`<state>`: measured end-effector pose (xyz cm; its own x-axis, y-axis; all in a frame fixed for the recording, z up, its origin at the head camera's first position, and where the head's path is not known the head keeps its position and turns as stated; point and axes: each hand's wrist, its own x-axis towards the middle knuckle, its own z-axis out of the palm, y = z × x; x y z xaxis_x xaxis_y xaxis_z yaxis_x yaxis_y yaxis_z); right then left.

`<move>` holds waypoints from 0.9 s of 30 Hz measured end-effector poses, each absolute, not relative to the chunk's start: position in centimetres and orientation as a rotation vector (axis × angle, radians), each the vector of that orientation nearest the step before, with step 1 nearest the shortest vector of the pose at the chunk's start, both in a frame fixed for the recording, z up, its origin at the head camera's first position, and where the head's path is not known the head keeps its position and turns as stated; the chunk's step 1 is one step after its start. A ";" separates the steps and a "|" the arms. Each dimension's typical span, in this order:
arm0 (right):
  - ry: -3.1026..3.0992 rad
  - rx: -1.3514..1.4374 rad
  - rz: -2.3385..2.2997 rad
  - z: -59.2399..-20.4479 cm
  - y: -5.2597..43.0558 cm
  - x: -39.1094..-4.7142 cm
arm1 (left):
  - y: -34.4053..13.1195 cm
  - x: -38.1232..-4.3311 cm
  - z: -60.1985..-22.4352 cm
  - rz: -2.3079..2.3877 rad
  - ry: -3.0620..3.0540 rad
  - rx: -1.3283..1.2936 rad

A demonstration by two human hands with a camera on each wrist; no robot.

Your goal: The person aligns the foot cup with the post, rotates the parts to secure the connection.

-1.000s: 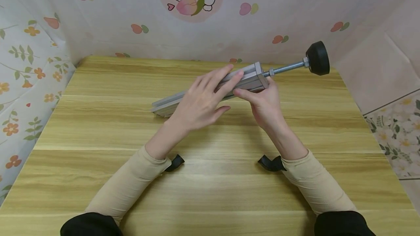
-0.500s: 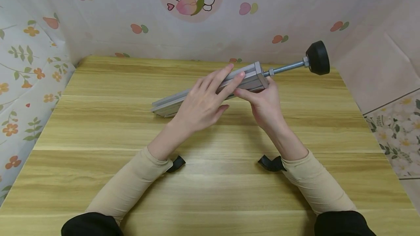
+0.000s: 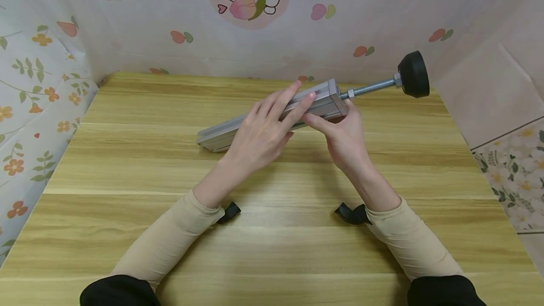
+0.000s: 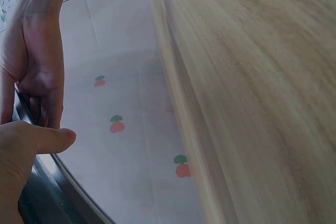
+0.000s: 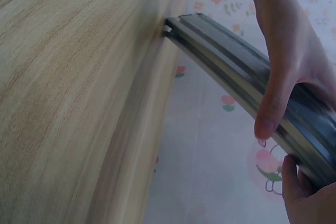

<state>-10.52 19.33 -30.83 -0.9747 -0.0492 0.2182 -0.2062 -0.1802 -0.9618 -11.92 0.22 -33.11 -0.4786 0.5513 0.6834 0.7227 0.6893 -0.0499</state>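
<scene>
A silver slotted aluminium profile (image 3: 221, 135) slants across the table, its left end low and its right end raised. From the right end sticks a threaded rod with nuts and a black rubber levelling foot (image 3: 414, 74). My left hand (image 3: 259, 136) lies over the profile's middle, fingers across the top; in the right wrist view its thumb (image 5: 268, 124) presses the near side. My right hand (image 3: 346, 138) holds the profile near the rod end from below, thumb on the near face. Its other fingers are mostly hidden behind the metal.
The wooden table (image 3: 272, 249) has a patterned cloth (image 3: 140, 22) hanging behind it and at both sides. The levelling foot reaches past the table's back edge toward the cloth. A black strap (image 3: 352, 213) pokes out from each beige sleeve cuff.
My left thumb has drawn in toward the profile, and the left hand has shifted slightly right. The foot end sits a touch farther right; the right hand has hardly moved.
</scene>
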 end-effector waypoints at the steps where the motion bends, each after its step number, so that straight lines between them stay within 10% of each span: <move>1: -1.952 0.305 2.309 -30.8 19.3 -10.5 | 0.2 -11.9 -33.1 -0.321 -2.202 -0.967; 27: -2.017 0.371 2.240 -30.2 19.0 -9.6 | 0.1 -12.3 -33.6 -0.314 -2.091 -0.889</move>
<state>-9.56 19.05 -30.20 -0.9648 -0.0849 0.2488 -0.2386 -0.1146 -0.9643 -12.25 0.10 -33.58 -0.4121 0.4844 0.7717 0.6898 0.7192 -0.0831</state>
